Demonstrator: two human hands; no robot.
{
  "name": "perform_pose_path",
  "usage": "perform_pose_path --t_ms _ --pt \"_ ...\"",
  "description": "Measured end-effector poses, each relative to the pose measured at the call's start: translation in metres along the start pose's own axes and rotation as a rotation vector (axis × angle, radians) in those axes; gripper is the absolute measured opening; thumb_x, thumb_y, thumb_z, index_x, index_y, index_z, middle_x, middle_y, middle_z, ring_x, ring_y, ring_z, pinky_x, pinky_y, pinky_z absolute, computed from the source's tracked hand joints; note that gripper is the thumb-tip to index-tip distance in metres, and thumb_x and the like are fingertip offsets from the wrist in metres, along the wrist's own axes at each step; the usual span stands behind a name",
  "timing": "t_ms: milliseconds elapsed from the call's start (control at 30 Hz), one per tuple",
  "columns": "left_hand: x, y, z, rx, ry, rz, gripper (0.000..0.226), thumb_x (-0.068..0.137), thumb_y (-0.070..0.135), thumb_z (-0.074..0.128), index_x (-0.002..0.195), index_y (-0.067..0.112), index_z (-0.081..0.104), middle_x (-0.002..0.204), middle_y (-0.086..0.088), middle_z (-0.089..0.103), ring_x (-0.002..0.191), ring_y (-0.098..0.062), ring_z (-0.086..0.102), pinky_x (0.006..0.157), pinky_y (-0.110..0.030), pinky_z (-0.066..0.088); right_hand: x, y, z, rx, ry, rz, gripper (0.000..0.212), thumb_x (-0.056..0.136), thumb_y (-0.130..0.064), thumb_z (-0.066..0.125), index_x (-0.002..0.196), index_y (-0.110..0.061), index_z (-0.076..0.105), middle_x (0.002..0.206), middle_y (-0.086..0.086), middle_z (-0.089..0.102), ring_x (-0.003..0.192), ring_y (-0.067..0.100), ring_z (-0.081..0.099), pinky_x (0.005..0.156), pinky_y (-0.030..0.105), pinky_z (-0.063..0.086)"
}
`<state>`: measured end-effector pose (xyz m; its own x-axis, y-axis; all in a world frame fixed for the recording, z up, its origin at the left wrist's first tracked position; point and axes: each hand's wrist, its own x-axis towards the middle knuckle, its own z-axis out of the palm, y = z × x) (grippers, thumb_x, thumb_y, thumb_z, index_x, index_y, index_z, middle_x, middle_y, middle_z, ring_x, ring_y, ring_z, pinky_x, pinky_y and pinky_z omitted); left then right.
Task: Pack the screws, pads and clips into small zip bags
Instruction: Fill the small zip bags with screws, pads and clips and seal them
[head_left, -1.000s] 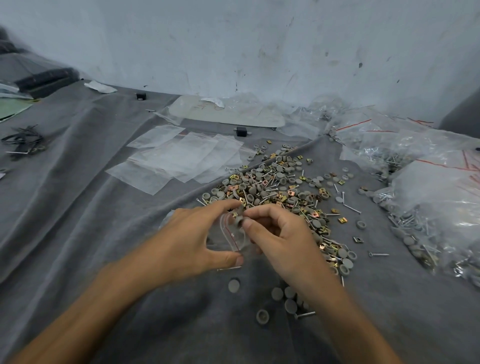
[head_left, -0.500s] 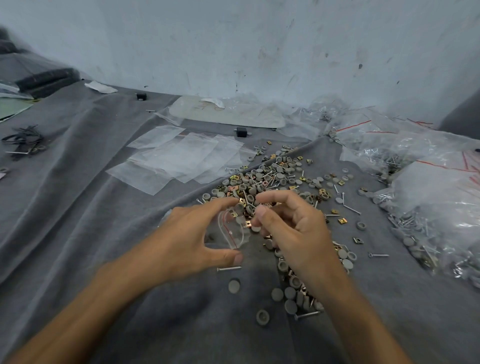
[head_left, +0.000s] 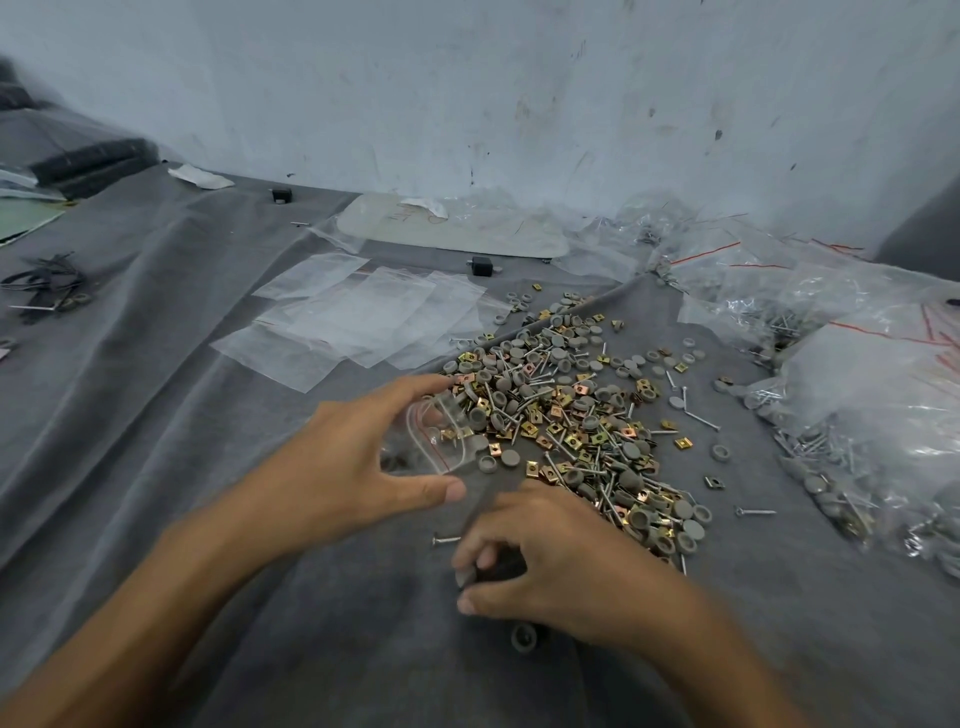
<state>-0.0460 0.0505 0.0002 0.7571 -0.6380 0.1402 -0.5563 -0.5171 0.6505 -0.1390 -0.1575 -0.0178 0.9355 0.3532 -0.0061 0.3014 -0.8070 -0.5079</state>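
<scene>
Where the desk comes nearest, lone pad (head_left: 523, 636): lies on the grey cloth (head_left: 156, 467), partly under the right hand.
Right hand (head_left: 566, 566): low over the cloth, blurred; grip narrow, fingers curled about a grey pad (head_left: 464, 577) — whether it is actually held, cannot tell.
Loose screw (head_left: 445, 540): flat on the cloth, between the two hands.
Left hand (head_left: 348, 467): grip holding the small zip bag (head_left: 423, 441), forefinger above, thumb below.
Small zip bag: clear with a red line, at the near edge of the pile; a few small parts show inside.
Pile (head_left: 561, 410): screws, grey pads and brass-coloured clips mixed — spread right of the left hand.
Empty zip bags (head_left: 358, 322): flat and overlapping, beyond the left hand.
Filled bags (head_left: 857, 405): heaped at far right.
Wall (head_left: 519, 104): pale, scuffed, behind the desk.
</scene>
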Motion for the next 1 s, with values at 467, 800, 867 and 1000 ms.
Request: perform_pose_path --t_ms 467,800,867,1000 --pt "-0.001 0.007 0.001 0.08 -0.045 -0.018 0.096 0.061 0.079 0.066 0.147 0.053 0.032 0.143 0.025 0.05 0.121 -0.007 0.057 0.104 -0.035 0.046 0.003 0.01 -0.009 0.478 0.533 0.095 0.01 0.09 -0.02 0.076 0.092 -0.029 0.072 0.084 -0.011 0.072 0.075 0.006 0.066 0.064 0.017 0.051" --pt "-0.003 0.005 0.002 0.077 -0.071 -0.007 0.093 0.064 0.078 0.068 0.146 0.055 0.03 0.135 0.026 0.057 0.112 -0.016 0.064 0.101 -0.032 0.047 -0.002 0.026 -0.028 0.562 0.626 0.067 0.017 0.098 -0.021 0.065 0.111 -0.031 0.072 0.092 -0.007 0.077 0.086 0.011 0.073 0.07 0.025 0.056" --pt "-0.003 0.004 0.002 0.073 -0.076 -0.009 0.096 0.062 0.081 0.065 0.147 0.056 0.028 0.136 0.034 0.049 0.114 -0.011 0.062 0.102 -0.029 0.045 -0.009 0.04 -0.04 0.44 0.684 0.127 0.014 0.097 -0.025 0.065 0.106 -0.033 0.073 0.088 -0.007 0.075 0.078 0.013 0.07 0.065 0.027 0.057" --pt "-0.003 0.004 0.001 0.067 -0.087 -0.013 0.097 0.061 0.082 0.064 0.147 0.056 0.027 0.139 0.035 0.045 0.114 -0.013 0.063 0.1 -0.027 0.045 -0.019 0.063 -0.052 0.236 0.547 0.263 0.01 0.094 -0.025 0.07 0.097 -0.034 0.073 0.077 -0.021 0.068 0.068 0.001 0.061 0.059 0.019 0.048"
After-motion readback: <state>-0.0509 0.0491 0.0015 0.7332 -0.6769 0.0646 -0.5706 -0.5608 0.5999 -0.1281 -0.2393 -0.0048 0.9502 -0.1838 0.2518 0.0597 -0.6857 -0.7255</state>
